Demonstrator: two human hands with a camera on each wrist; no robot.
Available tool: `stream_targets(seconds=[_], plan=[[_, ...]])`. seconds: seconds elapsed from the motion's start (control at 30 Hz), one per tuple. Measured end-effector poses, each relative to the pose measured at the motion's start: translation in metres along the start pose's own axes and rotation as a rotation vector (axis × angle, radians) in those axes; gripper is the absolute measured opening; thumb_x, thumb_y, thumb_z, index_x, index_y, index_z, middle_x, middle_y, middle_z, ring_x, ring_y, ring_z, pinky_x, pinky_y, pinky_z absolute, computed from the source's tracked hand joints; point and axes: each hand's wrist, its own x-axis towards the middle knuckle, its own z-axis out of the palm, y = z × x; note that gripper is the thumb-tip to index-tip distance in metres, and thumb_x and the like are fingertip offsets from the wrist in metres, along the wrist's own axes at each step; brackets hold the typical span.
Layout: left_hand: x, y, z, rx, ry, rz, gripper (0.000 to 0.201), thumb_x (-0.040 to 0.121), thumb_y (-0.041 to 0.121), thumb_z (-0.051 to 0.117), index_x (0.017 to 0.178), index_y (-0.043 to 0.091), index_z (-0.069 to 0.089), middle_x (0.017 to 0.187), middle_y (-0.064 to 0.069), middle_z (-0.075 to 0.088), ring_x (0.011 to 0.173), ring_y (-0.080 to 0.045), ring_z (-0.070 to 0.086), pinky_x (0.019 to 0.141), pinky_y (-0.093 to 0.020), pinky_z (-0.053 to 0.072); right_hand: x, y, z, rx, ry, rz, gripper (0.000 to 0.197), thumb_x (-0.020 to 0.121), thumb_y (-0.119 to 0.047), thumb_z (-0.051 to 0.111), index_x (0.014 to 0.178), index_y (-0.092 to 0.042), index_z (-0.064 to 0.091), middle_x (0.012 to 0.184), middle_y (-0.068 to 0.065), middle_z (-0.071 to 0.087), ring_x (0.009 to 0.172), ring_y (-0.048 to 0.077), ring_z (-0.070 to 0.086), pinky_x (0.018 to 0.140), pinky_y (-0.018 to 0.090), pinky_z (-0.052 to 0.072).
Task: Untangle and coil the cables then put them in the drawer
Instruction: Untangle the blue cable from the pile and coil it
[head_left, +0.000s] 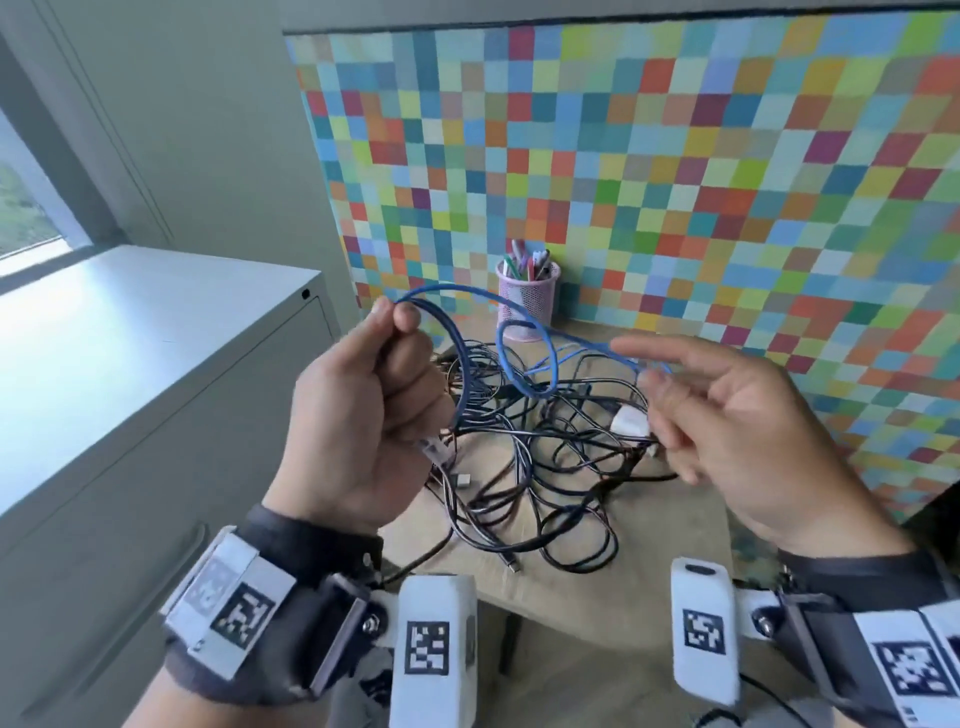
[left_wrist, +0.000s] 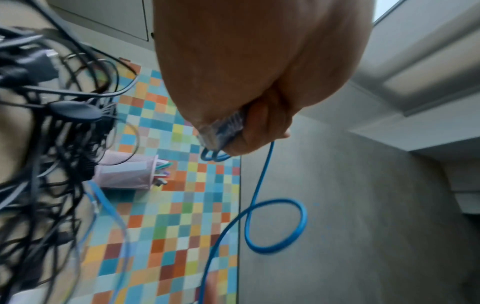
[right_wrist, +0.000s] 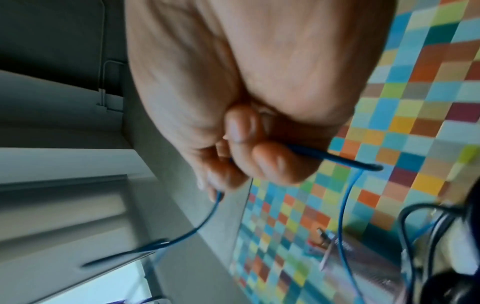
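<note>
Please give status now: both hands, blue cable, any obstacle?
Left hand grips blue cable coils. Right hand pinches the same cable further along. Black cable tangle on table beneath, blue cable's lower part runs into it.

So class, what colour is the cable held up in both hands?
Blue. The cable shows best in the head view, between the left hand and right hand.

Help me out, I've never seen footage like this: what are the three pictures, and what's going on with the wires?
No machine here: a person wears one camera on the head and one on each wrist. The head view looks down at both hands; the other two look along each hand. On the small table lies a tangle of black cables near a pink pen cup. The left hand has a grip on the blue cable; the right hand pinches it further along.
</note>
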Motion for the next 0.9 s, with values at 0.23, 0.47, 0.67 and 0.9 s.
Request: stream_targets(seconds=[0.23,0.47,0.67,0.9], plan=[[-0.010,0.039,0.001,-0.095,0.119,0.261,0.034,0.111,0.025,0.035,0.080,0.023,0.050,0.055,0.009,0.018,0.040,-0.005,0.013,0.037,-0.019,0.020,0.017,0.023,-0.050,-0.638,0.344,-0.020,0.017,0.100,-0.025,0.066,0.089,-0.033,0.076,0.084,-0.015,0.073,0.082,0.002,0.068,0.070,0.018,0.050],[-0.005,0.003,0.040,0.240,0.055,0.180,0.035,0.111,0.027,0.036,0.081,0.021,0.051,0.056,0.008,0.020,0.048,-0.010,0.008,0.045,-0.027,0.007,0.023,0.031,-0.025,-0.734,-0.050,-0.003,0.027,0.101,-0.009,0.061,0.099,-0.032,0.075,0.100,-0.004,0.073,0.092,0.018,0.065,0.078,0.021,0.046],[0.002,-0.035,0.080,0.519,0.104,0.229,0.033,0.112,0.022,0.040,0.081,0.015,0.052,0.056,0.005,0.028,0.045,-0.010,0.017,0.041,-0.020,0.018,0.023,0.003,-0.016,-0.843,0.032,-0.304,0.053,0.090,-0.009,0.050,0.135,-0.035,0.060,0.130,-0.008,0.065,0.108,0.010,0.061,0.110,0.047,0.038],[-0.003,-0.048,0.089,1.112,0.092,0.426,0.033,0.108,0.027,0.046,0.079,0.019,0.060,0.052,0.012,0.036,0.050,-0.010,0.029,0.049,-0.029,0.026,-0.002,-0.055,-0.028,-0.166,0.224,-0.312,0.050,0.092,0.007,0.051,0.122,-0.030,0.064,0.119,-0.006,0.072,0.109,0.013,0.069,0.096,0.040,0.056]])
